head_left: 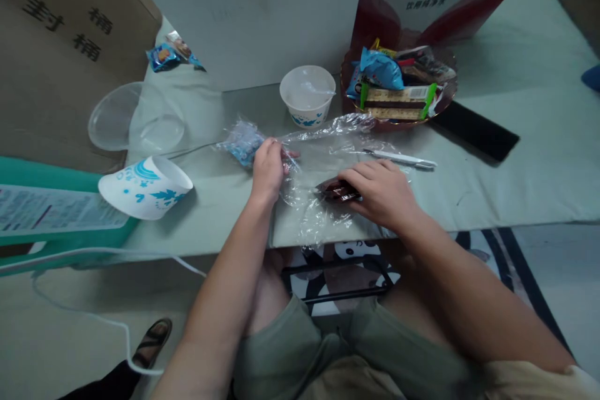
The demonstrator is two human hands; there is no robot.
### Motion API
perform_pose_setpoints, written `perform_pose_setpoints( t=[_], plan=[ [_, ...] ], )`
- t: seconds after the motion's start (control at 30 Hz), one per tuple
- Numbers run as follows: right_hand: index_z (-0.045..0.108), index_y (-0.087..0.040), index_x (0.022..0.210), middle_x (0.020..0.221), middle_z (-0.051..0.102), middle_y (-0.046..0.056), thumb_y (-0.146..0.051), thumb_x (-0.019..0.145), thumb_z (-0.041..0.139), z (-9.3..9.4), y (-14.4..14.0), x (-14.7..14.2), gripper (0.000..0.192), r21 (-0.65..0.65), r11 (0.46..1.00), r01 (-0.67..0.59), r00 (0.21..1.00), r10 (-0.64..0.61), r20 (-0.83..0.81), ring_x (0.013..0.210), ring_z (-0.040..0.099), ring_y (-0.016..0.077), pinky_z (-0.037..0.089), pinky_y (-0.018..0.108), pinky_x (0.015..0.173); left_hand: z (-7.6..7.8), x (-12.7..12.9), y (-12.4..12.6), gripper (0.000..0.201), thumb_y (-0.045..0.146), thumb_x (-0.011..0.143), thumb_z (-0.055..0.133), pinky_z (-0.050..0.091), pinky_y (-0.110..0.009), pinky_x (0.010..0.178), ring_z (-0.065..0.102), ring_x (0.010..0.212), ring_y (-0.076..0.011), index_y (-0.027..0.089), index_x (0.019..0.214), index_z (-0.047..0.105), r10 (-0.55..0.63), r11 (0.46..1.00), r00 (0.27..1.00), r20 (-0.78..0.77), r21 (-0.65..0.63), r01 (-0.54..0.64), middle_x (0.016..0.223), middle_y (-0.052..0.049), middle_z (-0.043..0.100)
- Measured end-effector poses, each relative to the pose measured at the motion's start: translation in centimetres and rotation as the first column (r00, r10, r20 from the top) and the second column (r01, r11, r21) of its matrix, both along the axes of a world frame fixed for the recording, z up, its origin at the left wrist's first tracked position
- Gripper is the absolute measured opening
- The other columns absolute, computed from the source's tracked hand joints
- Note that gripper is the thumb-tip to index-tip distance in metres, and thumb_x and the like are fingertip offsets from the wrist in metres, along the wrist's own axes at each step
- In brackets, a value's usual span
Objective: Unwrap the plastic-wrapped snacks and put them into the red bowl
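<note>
My left hand (268,169) is closed on a crinkled clear plastic bag (323,134), its edge stretching to the right across the table. Just left of those fingers, blue-and-white wrapped packets (244,145) lie bunched under the plastic. My right hand (382,190) is closed over a snack in a shiny dark brown wrapper (338,189), low above the bag; part of the snack is hidden by the palm. A white pen (403,158) rests just beyond my right hand.
A glass bowl of wrapped snacks (344,84) and a black phone (478,131) are at the back right. One paper bowl (309,115) stands upright; another (147,190) is tipped at left, near clear lids (112,122). Cardboard boxes (70,69) border the table.
</note>
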State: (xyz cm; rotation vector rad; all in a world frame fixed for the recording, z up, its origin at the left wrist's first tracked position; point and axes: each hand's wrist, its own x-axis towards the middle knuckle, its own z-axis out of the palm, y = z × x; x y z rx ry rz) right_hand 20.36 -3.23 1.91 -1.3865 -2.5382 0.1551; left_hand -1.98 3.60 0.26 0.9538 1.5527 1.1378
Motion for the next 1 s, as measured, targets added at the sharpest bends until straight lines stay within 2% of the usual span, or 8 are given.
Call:
perform_pose_setpoints(
  t=[0.13, 0.27, 0.33, 0.57, 0.7, 0.87, 0.93, 1.0],
  plan=[
    [0.065, -0.026, 0.108, 0.1, 0.076, 0.007, -0.043, 0.088, 0.072, 2.0, -0.7, 0.9, 0.027, 0.062, 0.995, 0.075, 0.927, -0.047, -0.373, 0.087, 0.07, 0.0238, 0.053, 0.037, 0.074, 0.2, 0.3, 0.2, 0.02, 0.018, 0.092, 0.046, 0.028, -0.019, 0.038, 0.04, 0.037, -0.0076, 0.022, 0.073, 0.042, -0.013, 0.999, 1.0, 0.014, -0.03, 0.014, 0.058, 0.002, 0.063],
    [0.067, -0.027, 0.114, 0.105, 0.076, 0.007, -0.046, 0.08, 0.081, 5.3, 1.6, 2.9, 0.042, 0.167, 0.911, 0.377, 0.759, -0.201, -0.619, 0.087, 0.071, 0.0253, 0.056, 0.041, 0.076, 0.5, 0.5, 0.1, 0.022, 0.016, 0.093, 0.042, 0.027, -0.019, 0.037, 0.037, 0.035, -0.0061, 0.022, 0.072, 0.041, -0.045, 0.997, 0.999, 0.014, -0.062, 0.046, 0.064, 0.001, 0.069],
    [0.069, -0.025, 0.113, 0.111, 0.075, 0.01, -0.041, 0.074, 0.085, 6.5, 4.4, 4.5, 0.045, 0.186, 0.862, 0.471, 0.752, -0.282, -0.596, 0.096, 0.07, 0.0282, 0.055, 0.044, 0.085, 0.6, 0.4, 0.0, 0.023, 0.017, 0.094, 0.043, 0.027, -0.019, 0.037, 0.038, 0.036, -0.006, 0.022, 0.071, 0.041, -0.054, 0.997, 0.998, 0.019, -0.049, 0.055, 0.066, -0.001, 0.071],
    [0.071, -0.025, 0.123, 0.114, 0.072, 0.013, -0.04, 0.055, 0.097, 5.7, 12.1, 8.0, 0.074, -0.025, 0.914, 0.405, 0.903, -0.405, -0.142, 0.109, 0.06, 0.0375, 0.045, 0.055, 0.097, 0.9, 0.4, -0.1, 0.024, 0.016, 0.094, 0.044, 0.032, -0.019, 0.039, 0.041, 0.037, -0.0063, 0.021, 0.071, 0.043, -0.085, 0.993, 0.995, 0.06, -0.076, 0.09, 0.067, -0.001, 0.071],
    [0.067, -0.026, 0.131, 0.141, 0.065, 0.014, -0.033, 0.08, 0.079, 3.6, 11.6, 7.2, 0.052, 0.022, 0.933, 0.358, 0.925, -0.352, -0.144, 0.131, 0.052, 0.0418, 0.036, 0.062, 0.106, 1.0, 0.5, 0.1, 0.023, 0.015, 0.094, 0.044, 0.033, -0.018, 0.04, 0.042, 0.038, -0.0065, 0.021, 0.071, 0.043, -0.09, 0.993, 0.993, 0.072, -0.064, 0.095, 0.065, 0.0, 0.069],
    [0.07, -0.023, 0.127, 0.152, 0.057, 0.015, -0.035, 0.077, 0.081, 3.8, 9.9, 6.0, 0.052, 0.086, 0.919, 0.385, 0.913, -0.366, -0.18, 0.149, 0.033, 0.0474, 0.013, 0.07, 0.116, 1.0, 0.5, -0.1, 0.024, 0.018, 0.095, 0.044, 0.033, -0.019, 0.04, 0.043, 0.038, -0.0055, 0.021, 0.071, 0.043, -0.131, 0.989, 0.989, 0.065, -0.065, 0.135, 0.068, -0.001, 0.071],
    [0.07, -0.022, 0.126, 0.149, 0.059, 0.016, -0.033, 0.08, 0.076, 4.7, 8.3, 5.5, 0.047, 0.191, 0.885, 0.424, 0.891, -0.37, -0.263, 0.148, 0.037, 0.0456, 0.017, 0.068, 0.118, 1.2, 0.4, -0.1, 0.024, 0.019, 0.095, 0.044, 0.033, -0.019, 0.04, 0.044, 0.037, -0.0053, 0.021, 0.072, 0.043, -0.175, 0.98, 0.983, 0.06, -0.082, 0.179, 0.069, -0.001, 0.072],
    [0.069, -0.021, 0.123, 0.133, 0.068, 0.015, -0.029, 0.087, 0.065, 4.9, 6.1, 4.9, 0.038, 0.259, 0.86, 0.439, 0.859, -0.317, -0.402, 0.134, 0.055, 0.0371, 0.036, 0.06, 0.113, 1.4, 0.1, -0.1, 0.023, 0.02, 0.095, 0.043, 0.036, -0.018, 0.041, 0.045, 0.037, -0.0052, 0.02, 0.072, 0.042, -0.236, 0.967, 0.971, 0.047, -0.09, 0.24, 0.07, 0.0, 0.073]
  ],
)
